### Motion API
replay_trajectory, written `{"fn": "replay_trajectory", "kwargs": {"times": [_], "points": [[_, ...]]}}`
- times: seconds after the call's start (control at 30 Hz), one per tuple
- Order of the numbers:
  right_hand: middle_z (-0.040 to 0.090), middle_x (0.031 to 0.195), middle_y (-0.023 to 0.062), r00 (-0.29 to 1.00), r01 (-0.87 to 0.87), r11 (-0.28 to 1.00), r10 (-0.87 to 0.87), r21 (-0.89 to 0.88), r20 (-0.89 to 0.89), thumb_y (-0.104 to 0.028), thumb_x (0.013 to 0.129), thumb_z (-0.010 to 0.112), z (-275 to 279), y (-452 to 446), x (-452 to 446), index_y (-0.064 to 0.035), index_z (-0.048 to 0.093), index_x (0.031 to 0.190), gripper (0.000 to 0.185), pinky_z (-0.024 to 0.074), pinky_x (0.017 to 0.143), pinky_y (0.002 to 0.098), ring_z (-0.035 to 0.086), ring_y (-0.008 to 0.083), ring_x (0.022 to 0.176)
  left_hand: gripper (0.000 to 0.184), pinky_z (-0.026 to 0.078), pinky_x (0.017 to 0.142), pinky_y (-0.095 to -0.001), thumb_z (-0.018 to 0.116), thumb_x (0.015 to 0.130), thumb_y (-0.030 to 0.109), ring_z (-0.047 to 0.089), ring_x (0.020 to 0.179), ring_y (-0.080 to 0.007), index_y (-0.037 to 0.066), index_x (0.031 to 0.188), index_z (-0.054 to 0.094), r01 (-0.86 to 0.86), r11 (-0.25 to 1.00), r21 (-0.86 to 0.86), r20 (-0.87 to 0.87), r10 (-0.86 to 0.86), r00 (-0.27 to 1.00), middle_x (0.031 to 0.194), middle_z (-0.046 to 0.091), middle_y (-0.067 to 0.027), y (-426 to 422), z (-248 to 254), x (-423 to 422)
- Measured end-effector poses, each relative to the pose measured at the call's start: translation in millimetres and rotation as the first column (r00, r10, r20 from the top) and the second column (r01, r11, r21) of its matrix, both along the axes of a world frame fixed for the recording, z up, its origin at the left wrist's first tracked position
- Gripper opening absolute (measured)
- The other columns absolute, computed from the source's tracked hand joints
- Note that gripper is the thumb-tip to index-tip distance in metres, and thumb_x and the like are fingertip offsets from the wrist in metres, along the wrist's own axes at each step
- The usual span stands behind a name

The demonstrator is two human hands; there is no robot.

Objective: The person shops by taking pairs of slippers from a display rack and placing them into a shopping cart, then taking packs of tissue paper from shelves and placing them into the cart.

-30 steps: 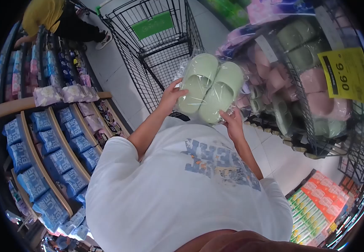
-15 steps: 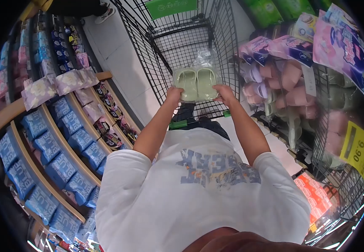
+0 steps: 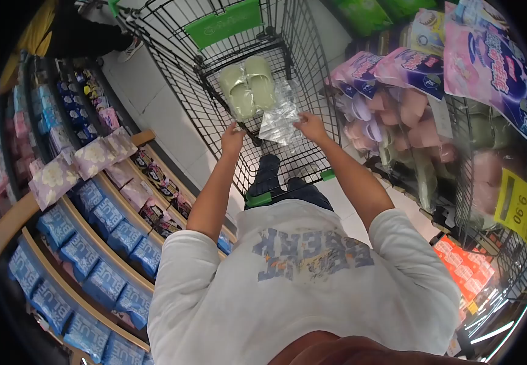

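Observation:
A pair of pale green slippers lies in the black wire shopping cart, toes pointing away from each other's heels in no clear order. Clear crinkled plastic wrapping spreads from them toward me on the right. My left hand is just on the near side of the slippers, its fingers slightly apart and nothing in them. Beside the wrapping's right edge is my right hand, fingers loosely bent and apart. Whether its fingertips touch the plastic I cannot tell.
Blue packets fill the curved shelves on my left. To my right, a wire rack holds pink, green and lilac slippers beneath pink and purple packs. A yellow price sign hangs there. Another person's shoe shows ahead on the left.
The slippers have left both hands and moved forward and left into the cart, turning as they went. Their wrapping now trails toward me. My hands have parted from their sides.

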State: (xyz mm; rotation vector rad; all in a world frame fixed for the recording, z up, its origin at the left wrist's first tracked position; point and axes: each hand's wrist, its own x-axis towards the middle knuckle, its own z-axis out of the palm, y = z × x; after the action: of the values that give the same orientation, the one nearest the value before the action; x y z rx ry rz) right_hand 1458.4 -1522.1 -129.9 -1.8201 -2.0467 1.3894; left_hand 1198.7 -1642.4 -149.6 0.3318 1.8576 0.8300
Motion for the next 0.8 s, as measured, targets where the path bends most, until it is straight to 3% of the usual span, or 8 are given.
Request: {"fn": "replay_trajectory", "kwargs": {"times": [0.07,0.13,0.2,0.3,0.5,0.57,0.63,0.8], "points": [[0.066,0.079,0.0117,0.994,0.076,0.972,-0.092,-0.223,-0.062,-0.023,0.076,0.071,-27,-35,23,0.0018,0.062,0.114,0.045,0.0493,0.066,0.0294,0.064,0.0181,0.069,0.055,0.044,0.063,-0.0256,0.063,0.08,0.008,0.054,0.07,-0.0107,0.002,0.132,0.048,0.024,0.995,-0.1,0.358,0.013,0.934,0.086,0.062,-0.004,-19,4,15],[0.066,0.074,0.0103,0.97,0.179,0.919,-0.224,-0.352,-0.092,-0.02,0.079,0.068,-8,-71,29,0.0004,0.064,0.111,0.038,0.049,0.062,0.0281,0.062,0.0149,0.064,0.042,0.045,0.062,-0.0241,0.059,0.084,0.01,0.057,0.071,-0.0115,0.004,0.125,0.055,0.154,0.978,-0.144,0.44,-0.076,0.895,0.085,0.063,-0.0039,-37,11,35],[0.067,0.076,0.0085,0.976,0.168,0.966,-0.191,-0.194,-0.103,-0.017,0.081,0.065,11,-102,32,0.0013,0.064,0.108,0.034,0.0494,0.062,0.0283,0.063,0.0151,0.066,0.039,0.045,0.058,-0.0245,0.059,0.084,0.011,0.057,0.069,-0.0118,0.002,0.122,0.057,0.236,0.962,-0.137,0.435,-0.155,0.887,0.084,0.063,-0.0049,-57,-4,56],[0.068,0.078,0.0075,0.937,0.204,0.962,-0.245,-0.18,-0.248,-0.014,0.083,0.062,28,-128,37,-0.0003,0.064,0.107,0.028,0.0504,0.063,0.0282,0.063,0.0143,0.066,0.037,0.045,0.059,-0.0245,0.06,0.083,0.009,0.06,0.072,-0.0129,0.001,0.119,0.058,0.266,0.955,-0.131,0.486,-0.172,0.857,0.087,0.064,-0.0076,-51,13,83],[0.066,0.075,0.0057,0.88,0.328,0.945,-0.305,0.002,-0.363,-0.011,0.085,0.06,103,-109,93,0.0001,0.064,0.103,0.022,0.0503,0.064,0.0267,0.062,0.012,0.067,0.031,0.048,0.068,-0.025,0.058,0.082,0.008,0.063,0.079,-0.0145,-0.002,0.111,0.06,0.406,0.893,0.194,0.347,-0.45,0.823,0.095,0.068,-0.0115,26,67,129],[0.066,0.075,0.0055,0.853,0.39,0.921,-0.363,-0.004,-0.375,-0.011,0.085,0.06,123,-100,123,0.0009,0.064,0.104,0.022,0.0502,0.064,0.0265,0.062,0.0115,0.067,0.03,0.049,0.072,-0.0267,0.055,0.085,0.009,0.064,0.084,-0.0161,-0.002,0.112,0.061,0.506,0.818,0.273,0.251,-0.568,0.784,0.098,0.068,-0.0114,65,125,160],[0.066,0.078,0.006,0.701,0.518,0.855,-0.429,-0.006,-0.57,-0.011,0.086,0.059,140,-89,164,0.003,0.063,0.106,0.024,0.0504,0.065,0.0261,0.062,0.0113,0.068,0.028,0.049,0.074,-0.0268,0.055,0.086,0.008,0.064,0.086,-0.0164,-0.001,0.113,0.061,0.578,0.744,0.336,0.237,-0.661,0.712,0.098,0.068,-0.0101,102,171,198],[0.068,0.087,0.0072,0.413,0.852,0.521,-0.604,0.055,-0.681,-0.008,0.088,0.06,239,-99,291,0.0025,0.062,0.107,0.022,0.0519,0.071,0.0261,0.064,0.0127,0.077,0.025,0.047,0.079,-0.0237,0.062,0.087,0.009,0.061,0.089,-0.0114,-0.002,0.11,0.062,0.612,0.342,0.714,-0.011,-0.867,0.497,0.1,0.067,-0.0076,153,303,322]]}}
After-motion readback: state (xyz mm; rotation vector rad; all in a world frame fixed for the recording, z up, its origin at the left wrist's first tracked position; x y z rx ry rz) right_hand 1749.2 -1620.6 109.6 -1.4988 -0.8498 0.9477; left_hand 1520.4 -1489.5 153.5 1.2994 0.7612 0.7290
